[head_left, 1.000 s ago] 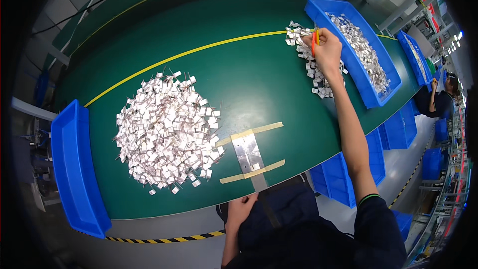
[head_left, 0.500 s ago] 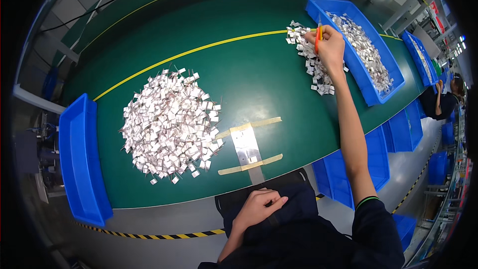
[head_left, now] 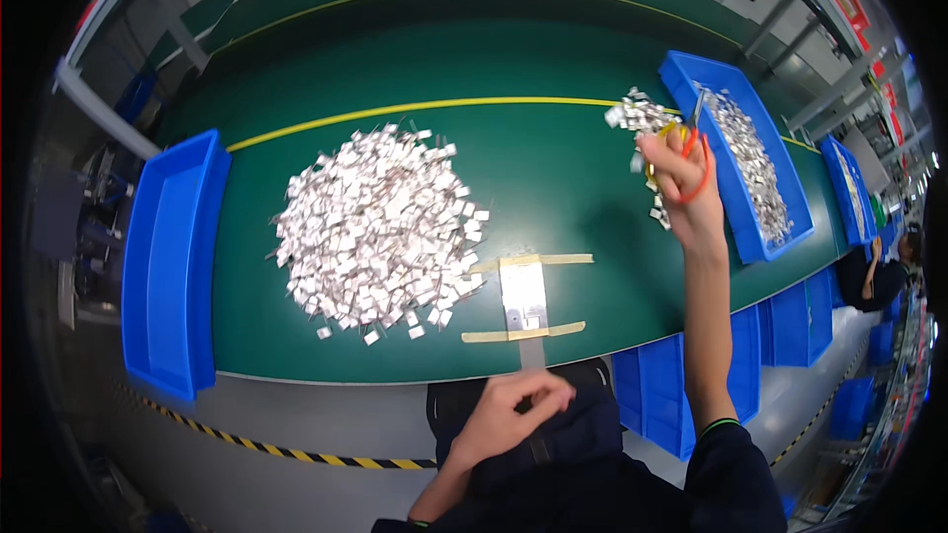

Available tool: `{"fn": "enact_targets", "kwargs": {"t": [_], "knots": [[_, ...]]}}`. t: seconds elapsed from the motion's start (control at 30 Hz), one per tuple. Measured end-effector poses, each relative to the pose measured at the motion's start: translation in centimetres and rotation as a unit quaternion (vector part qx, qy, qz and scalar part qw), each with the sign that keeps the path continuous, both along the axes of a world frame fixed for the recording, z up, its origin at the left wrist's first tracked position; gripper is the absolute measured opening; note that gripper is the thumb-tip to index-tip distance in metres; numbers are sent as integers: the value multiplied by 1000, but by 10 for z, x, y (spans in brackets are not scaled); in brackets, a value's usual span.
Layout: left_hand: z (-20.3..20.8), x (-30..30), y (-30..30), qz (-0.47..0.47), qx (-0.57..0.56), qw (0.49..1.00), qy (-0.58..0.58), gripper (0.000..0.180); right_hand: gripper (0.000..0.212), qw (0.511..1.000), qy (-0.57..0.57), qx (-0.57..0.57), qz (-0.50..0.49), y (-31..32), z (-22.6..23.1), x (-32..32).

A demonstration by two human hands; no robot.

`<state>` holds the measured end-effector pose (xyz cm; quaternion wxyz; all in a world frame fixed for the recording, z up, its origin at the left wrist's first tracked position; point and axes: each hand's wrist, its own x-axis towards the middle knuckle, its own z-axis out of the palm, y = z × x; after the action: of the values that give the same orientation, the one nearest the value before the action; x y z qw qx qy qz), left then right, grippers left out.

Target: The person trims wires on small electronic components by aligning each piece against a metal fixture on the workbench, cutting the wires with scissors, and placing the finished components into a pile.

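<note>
My right hand (head_left: 694,212) is closed around a pair of scissors (head_left: 708,166) with orange and yellow handles, the blades pointing away from me. It hovers by a smaller heap of white tagged parts (head_left: 640,115), beside a blue bin (head_left: 683,84) holding more such parts. My left hand (head_left: 509,413) stays near my lap, just below the table edge, its fingers curled in with nothing showing in them. A large round pile of small white pieces with thin leads (head_left: 380,227) lies left of centre. Right of that pile, a flat metal plate (head_left: 523,288) is fixed down with tape strips.
An empty-looking blue bin (head_left: 168,266) stands at the table's left end. More blue bins (head_left: 657,385) sit below the right edge of the green table (head_left: 573,197). Further right are another blue tray (head_left: 844,188) and a person (head_left: 879,276) in dark clothes.
My right hand has turned, so more of the scissors' handles show, and it stays near the small heap. The whole view has shifted. My left hand remains by my lap.
</note>
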<state>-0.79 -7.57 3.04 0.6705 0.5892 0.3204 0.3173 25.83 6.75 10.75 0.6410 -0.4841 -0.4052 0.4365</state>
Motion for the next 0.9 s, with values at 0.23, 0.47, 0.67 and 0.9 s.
{"fn": "enact_targets", "kwargs": {"t": [0.23,0.47,0.67,0.9], "knots": [[10,0,31,173,134,965,-144,35,28,847,141,-334,389,-82,-16,-69],[4,-8,29,160,178,962,-130,25,30,818,185,-390,379,-100,-42,-85],[19,-16,23,256,196,935,148,31,37,942,-10,-224,251,-104,-33,-81],[14,-1,32,204,157,939,228,26,33,929,-107,-163,316,-101,-46,-87]]}}
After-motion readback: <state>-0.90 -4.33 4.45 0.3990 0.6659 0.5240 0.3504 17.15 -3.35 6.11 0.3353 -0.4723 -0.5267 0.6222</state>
